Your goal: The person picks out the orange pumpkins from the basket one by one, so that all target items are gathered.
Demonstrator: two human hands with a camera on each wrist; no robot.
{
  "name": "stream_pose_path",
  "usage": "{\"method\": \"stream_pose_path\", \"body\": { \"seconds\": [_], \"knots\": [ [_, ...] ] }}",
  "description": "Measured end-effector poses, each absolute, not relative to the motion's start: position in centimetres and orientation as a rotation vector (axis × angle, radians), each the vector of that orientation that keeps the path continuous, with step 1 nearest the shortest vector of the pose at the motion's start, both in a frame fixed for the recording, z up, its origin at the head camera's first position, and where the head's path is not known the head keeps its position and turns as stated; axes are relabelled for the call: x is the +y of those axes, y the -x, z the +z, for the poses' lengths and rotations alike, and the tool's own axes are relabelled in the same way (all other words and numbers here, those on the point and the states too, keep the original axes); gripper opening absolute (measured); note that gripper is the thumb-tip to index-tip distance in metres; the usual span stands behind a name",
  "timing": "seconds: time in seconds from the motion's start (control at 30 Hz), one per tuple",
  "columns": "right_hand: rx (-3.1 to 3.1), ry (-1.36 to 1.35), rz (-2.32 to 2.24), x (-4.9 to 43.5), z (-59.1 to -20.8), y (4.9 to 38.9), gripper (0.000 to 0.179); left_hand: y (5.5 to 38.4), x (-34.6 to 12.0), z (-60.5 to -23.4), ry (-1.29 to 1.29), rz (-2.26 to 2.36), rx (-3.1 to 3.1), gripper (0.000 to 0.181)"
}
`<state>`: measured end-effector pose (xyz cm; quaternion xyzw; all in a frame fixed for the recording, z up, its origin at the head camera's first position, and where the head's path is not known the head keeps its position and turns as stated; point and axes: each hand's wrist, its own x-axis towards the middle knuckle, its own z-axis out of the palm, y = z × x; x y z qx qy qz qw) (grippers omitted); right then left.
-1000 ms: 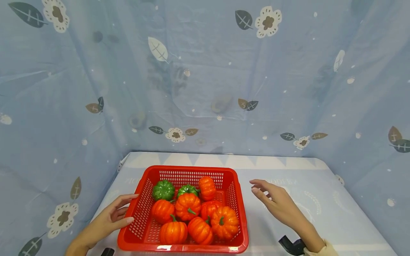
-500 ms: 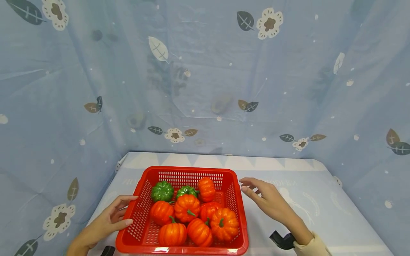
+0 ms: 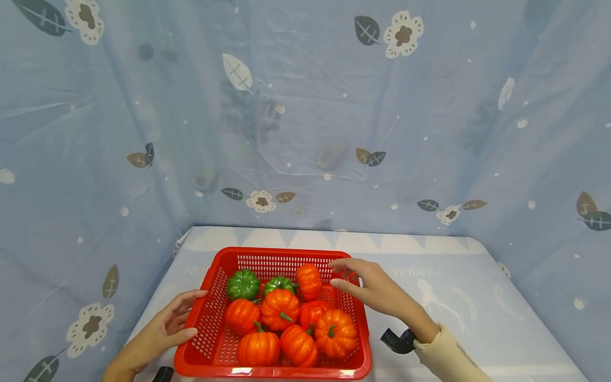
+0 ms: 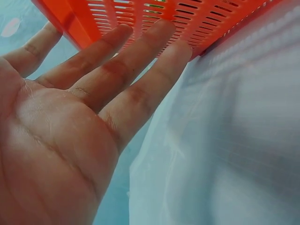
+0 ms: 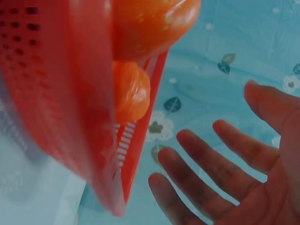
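A red slotted plastic basket (image 3: 360,323) holds several glossy small orange pumpkins (image 3: 280,310) and two green ones of similar ribbed shape, one green pumpkin (image 3: 243,285) at the back left. My left hand (image 3: 164,324) rests against the basket's left side; in the left wrist view its straight, spread fingers (image 4: 140,101) reach the slotted wall. Above the right rim my right hand (image 3: 369,285) hovers with loosely bent fingers, its tips near the upright orange pumpkin (image 3: 309,281). In the right wrist view that hand (image 5: 248,183) is spread and holds nothing.
The basket stands on a table with a pale patterned cloth (image 3: 439,297). A blue curtain (image 3: 305,116) with flower and leaf prints hangs behind and along the sides. A black strap piece (image 3: 398,341) sticks out at the right wrist.
My right hand has moved left, from beside the basket to over its right rim. The left hand stays at the left side, and the pumpkins lie as before.
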<state>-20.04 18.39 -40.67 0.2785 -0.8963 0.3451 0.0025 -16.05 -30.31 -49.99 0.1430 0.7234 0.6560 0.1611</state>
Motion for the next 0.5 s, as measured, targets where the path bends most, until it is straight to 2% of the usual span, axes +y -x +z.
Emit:
{"method": "stream_pose_path", "body": {
  "seconds": [0.17, 0.33, 0.5],
  "knots": [
    [-2.855, -1.144, 1.142, 16.9, -40.6, 21.1, 0.051, 16.0, -30.1, -49.9, -0.380, 1.876, 2.067, 0.065],
    [-2.980, -1.443, 1.213, 16.7, -40.5, 21.2, 0.048, 15.9, -29.9, -49.9, -0.373, 1.876, 2.076, 0.065],
    [-3.050, -1.643, 1.252, 17.2, -40.5, 20.8, 0.062, 15.8, -30.0, -50.0, -0.367, 1.874, 2.090, 0.065]
  ]
}}
